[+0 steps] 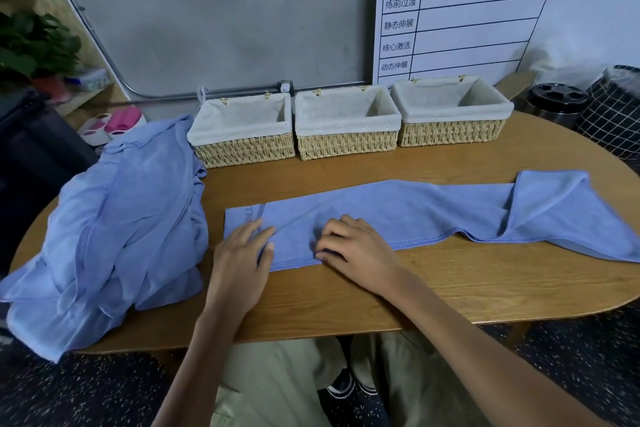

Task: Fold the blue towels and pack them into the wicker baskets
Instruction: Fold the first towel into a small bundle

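A long blue towel point(433, 215) lies folded lengthwise across the wooden table point(450, 288), its right end rumpled and turned over. My left hand point(242, 260) lies flat on the towel's left end with its fingers straight. My right hand point(356, 250) is beside it, fingers curled, pinching the towel's near edge. A heap of unfolded blue towels point(114, 236) covers the table's left end and hangs over the rim. Three lined wicker baskets point(242, 135) point(346, 128) point(450, 118) stand in a row at the back, all with nothing in them.
A whiteboard with a table of characters point(467, 17) leans on the wall behind the baskets. A metal bin point(554, 102) and a checked bag point(613, 114) stand at the right. A plant point(34, 45) and shelf are at the far left.
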Demonstrator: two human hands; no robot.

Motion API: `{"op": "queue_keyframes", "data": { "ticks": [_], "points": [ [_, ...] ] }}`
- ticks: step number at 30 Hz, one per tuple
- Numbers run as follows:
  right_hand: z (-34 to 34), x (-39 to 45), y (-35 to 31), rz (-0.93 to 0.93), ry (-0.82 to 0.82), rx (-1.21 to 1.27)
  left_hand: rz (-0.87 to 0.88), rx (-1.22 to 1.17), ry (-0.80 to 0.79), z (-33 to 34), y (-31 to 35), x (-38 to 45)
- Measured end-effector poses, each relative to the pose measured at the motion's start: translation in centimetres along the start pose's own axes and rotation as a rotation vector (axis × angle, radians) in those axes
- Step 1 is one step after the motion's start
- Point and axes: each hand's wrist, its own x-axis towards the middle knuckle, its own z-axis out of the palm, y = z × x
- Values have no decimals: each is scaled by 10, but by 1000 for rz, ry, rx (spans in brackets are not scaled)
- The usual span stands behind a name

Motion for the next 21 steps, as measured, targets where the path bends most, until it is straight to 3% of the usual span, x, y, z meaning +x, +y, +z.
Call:
{"op": "queue_keyframes", "data": {
  "ticks": [5,9,12,16,21],
  "points": [
    [-3,2,-4,-18,60,-13,-90,52,-57,2,-3,3],
    [-4,-1,-4,-71,61,-43,-37,20,59,0,7,7],
    [-3,-1,-4,-92,-9,-59,-6,7,-94,6,7,21],
    [-21,-4,4,85,46,110,14,217,-255,16,-11,26],
    [-51,-23,57,325,14,-126,-22,219,-254,0,-22,36]
  ]
}}
